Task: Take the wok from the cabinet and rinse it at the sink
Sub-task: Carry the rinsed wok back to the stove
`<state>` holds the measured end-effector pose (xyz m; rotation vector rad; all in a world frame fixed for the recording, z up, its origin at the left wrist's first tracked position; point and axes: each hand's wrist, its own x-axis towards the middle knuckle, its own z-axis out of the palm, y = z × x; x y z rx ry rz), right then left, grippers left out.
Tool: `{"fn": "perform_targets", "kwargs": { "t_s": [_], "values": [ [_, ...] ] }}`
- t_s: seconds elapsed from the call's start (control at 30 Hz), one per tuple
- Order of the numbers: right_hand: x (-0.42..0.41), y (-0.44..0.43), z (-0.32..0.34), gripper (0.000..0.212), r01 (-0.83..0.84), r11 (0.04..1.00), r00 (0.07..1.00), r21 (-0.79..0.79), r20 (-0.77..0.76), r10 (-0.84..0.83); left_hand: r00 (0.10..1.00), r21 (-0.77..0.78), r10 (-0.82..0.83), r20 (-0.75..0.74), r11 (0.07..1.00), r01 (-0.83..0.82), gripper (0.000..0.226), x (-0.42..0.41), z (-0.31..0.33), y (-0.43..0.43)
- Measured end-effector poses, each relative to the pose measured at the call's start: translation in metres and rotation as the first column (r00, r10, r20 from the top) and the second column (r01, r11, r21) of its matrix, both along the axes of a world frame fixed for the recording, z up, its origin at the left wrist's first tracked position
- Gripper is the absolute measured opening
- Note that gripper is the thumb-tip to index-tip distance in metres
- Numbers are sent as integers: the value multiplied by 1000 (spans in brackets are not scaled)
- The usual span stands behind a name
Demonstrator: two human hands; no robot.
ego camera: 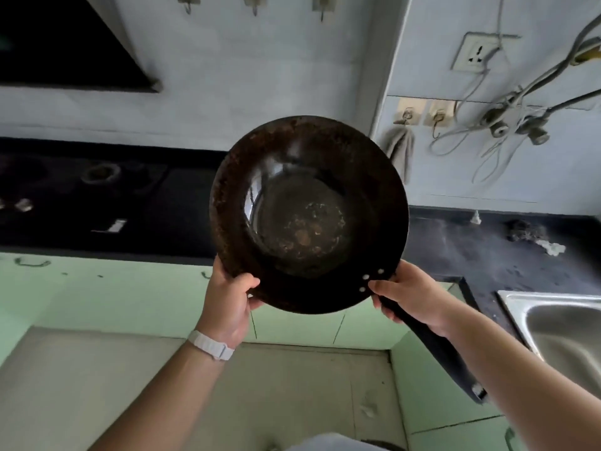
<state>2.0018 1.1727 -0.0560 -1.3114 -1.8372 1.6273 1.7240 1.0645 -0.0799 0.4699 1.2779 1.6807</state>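
Above dark countertop (471,252): wok (309,216) gripped by left hand (231,301), right hand (413,297); sink (553,320) right.

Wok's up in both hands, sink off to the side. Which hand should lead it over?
Right. The right hand grips the wok by its handle, nearest the sink. The left hand only steadies the far rim.

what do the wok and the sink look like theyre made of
The wok looks like dark carbon steel or iron: glossy black bowl, brown rust-like speckling round the rim, pale rivets by the handle. The sink looks like stainless steel: bright silver with a brushed sheen.
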Motion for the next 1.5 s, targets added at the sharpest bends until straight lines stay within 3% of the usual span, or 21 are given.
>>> {"fn": "perform_targets", "kwargs": {
  "t_s": [0.5,0.7,1.2,1.5],
  "values": [
    [-198,-24,4,8,-411,912,910,17,72,409,934,6,356,43,934,-356,71,-138,-11,-120],
    [-269,-17,-12,21,-521,852,843,-43,129,522,881,-22,471,54,882,-470,70,-175,-21,-142],
    [-477,78,-64,21,-710,684,685,-165,64,726,719,-151,694,-23,709,-689,77,-311,-41,-89],
    [-559,107,-69,6,-777,600,612,-190,-4,791,653,-176,757,-39,638,-750,73,-368,-42,-66]
  ]
}}
